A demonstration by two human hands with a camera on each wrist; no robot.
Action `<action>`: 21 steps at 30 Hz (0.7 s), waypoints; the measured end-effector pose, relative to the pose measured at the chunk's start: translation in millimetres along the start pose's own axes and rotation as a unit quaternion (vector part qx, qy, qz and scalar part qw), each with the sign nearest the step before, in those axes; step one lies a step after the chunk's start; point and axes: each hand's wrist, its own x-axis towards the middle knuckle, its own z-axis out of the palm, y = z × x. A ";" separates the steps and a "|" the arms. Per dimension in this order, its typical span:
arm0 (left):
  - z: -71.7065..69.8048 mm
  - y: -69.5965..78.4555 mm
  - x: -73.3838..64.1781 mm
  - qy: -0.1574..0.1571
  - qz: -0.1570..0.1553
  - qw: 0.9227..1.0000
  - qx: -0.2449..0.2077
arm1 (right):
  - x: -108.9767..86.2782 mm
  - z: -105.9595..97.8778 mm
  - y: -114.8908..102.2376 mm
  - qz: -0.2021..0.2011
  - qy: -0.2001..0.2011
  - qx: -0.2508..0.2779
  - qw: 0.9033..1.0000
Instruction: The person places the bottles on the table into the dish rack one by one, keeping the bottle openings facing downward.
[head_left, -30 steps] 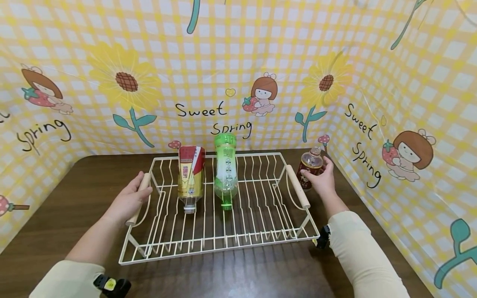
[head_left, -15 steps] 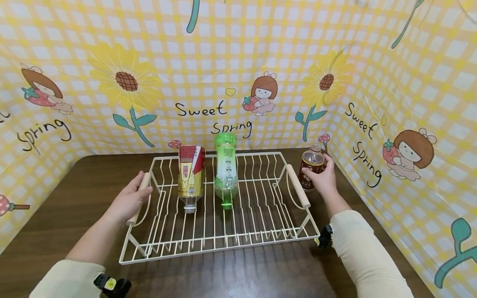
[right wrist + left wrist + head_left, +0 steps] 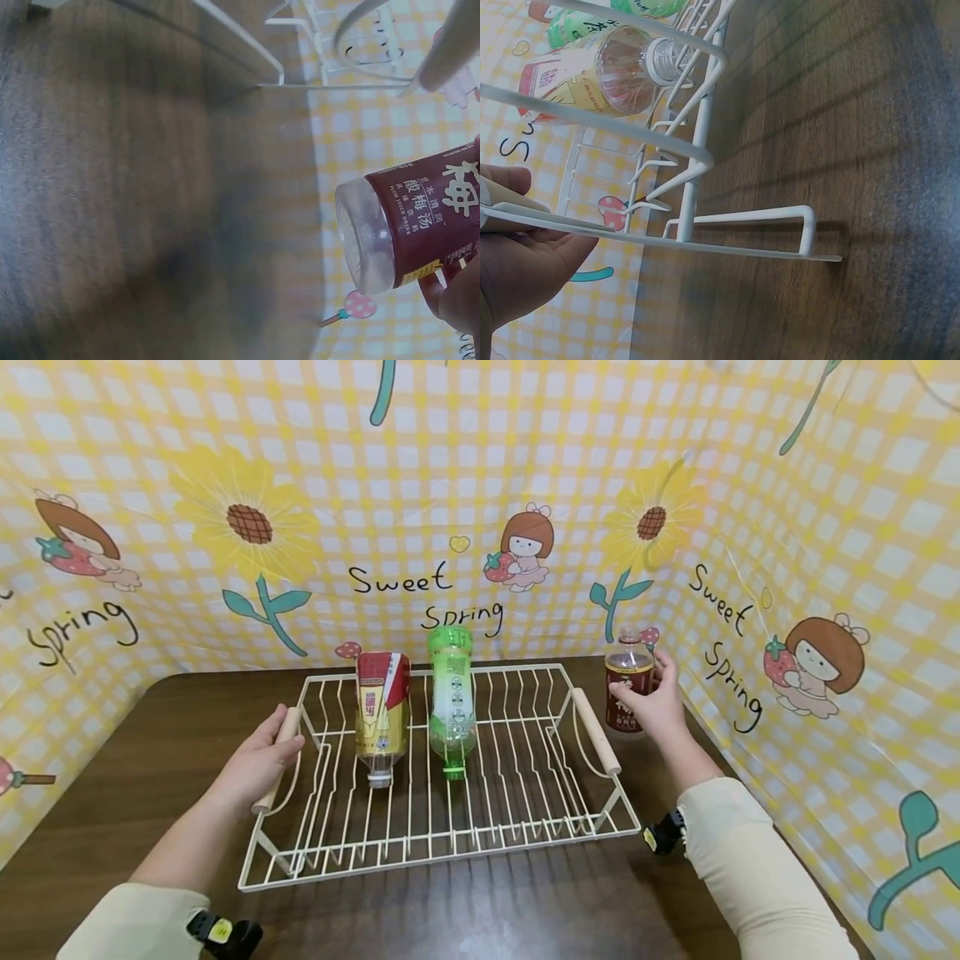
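My left hand (image 3: 258, 764) grips the left wooden handle (image 3: 289, 727) of a white wire dish rack (image 3: 442, 860). In the left wrist view the thumb lies above that handle (image 3: 510, 206) and the fingers below. To the right of the rack, my right hand (image 3: 663, 706) holds a clear plum juice bottle (image 3: 621, 714) with a dark red label, its neck up. The right wrist view shows the bottle's base (image 3: 364, 236) raised off the table. On the rack lie a red and yellow bottle (image 3: 382, 710) and a green bottle (image 3: 452, 710), narrow ends towards me.
The rack's right wooden handle (image 3: 597, 731) stands between the rack's wires and the plum juice bottle. Under everything is a dark wood table (image 3: 480, 918). A yellow checked cloth (image 3: 420, 477) hangs behind the table and along the right side.
The plum juice bottle has tipped more upright and risen slightly in my right hand, whose forearm has shifted a little right. My left hand, the rack and its two bottles stay in place.
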 end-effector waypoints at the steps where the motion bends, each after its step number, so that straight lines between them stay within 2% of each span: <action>1: -0.1 0.0 0.1 0.000 -0.001 1.000 0.001 | -0.1 -0.8 -2.4 -0.004 -0.001 0.000 1.000; 9: 0.2 -1.0 0.7 -0.001 0.000 1.000 0.001 | -1.6 -6.3 -23.3 -0.027 -0.009 0.001 1.000; 15: 0.2 -1.5 1.4 -0.003 0.003 1.000 -0.003 | -4.2 -11.7 -41.9 -0.043 -0.009 -0.018 0.999; 21: -0.7 -2.2 2.0 0.000 0.005 1.000 0.005 | -7.7 -15.3 -64.0 -0.071 -0.033 -0.028 0.997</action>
